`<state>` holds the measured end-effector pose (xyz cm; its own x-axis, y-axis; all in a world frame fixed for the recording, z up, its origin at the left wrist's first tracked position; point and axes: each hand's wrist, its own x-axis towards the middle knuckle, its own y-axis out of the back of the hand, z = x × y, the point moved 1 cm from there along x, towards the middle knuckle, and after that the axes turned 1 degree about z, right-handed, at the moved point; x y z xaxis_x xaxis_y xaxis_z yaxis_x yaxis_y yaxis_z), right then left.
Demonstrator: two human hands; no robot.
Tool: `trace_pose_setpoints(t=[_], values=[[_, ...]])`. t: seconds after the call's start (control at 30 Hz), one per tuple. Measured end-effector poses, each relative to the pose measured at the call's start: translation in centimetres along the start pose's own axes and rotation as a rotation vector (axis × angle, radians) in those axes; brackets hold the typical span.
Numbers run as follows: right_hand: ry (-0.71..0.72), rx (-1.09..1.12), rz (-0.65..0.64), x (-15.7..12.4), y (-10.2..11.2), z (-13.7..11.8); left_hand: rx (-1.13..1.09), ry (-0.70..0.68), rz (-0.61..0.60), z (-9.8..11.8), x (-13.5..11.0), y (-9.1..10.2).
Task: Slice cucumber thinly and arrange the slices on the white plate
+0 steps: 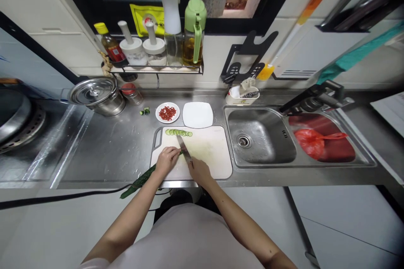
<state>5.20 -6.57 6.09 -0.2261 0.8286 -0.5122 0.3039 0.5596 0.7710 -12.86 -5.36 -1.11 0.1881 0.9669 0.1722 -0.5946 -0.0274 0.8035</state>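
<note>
Square plate [198,114], sink [263,143] beside cutting board [217,149]

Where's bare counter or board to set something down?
Most room: the steel counter between the lidded pot and the cucumber, left of the cutting board. Smaller: the board, right of the right hand. Crowded: the board's left, with slices, knife and left hand; behind it, a round plate and a square plate.
</note>
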Motion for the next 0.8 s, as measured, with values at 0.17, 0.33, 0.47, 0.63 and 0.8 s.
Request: trace_pose_setpoints(t=[0.17,0.33,0.47,0.63,0.8], values=[[-0.004,0.006,-0.001,0.6,0.1,-0.3,-0.002,-0.008,0.005,0.2,0.0,0.1],[0.014,-0.012,-0.006,0.1,-0.4,0.2,-0.011,0.011,-0.003,0.3,0.1,0.1],[0.019,-0.023,-0.014,-0.6,-0.5,0.8,-0.012,0.006,-0.003,0.3,0.2,0.2],[0.032,-0.034,-0.034,-0.3,-0.2,0.7,-0.030,0.016,-0.002,0.3,0.2,0.2],[0.028,-0.058,-0.036,0.9,-0.2,-0.3,-0.021,0.022,-0.009,0.3,0.1,0.1]])
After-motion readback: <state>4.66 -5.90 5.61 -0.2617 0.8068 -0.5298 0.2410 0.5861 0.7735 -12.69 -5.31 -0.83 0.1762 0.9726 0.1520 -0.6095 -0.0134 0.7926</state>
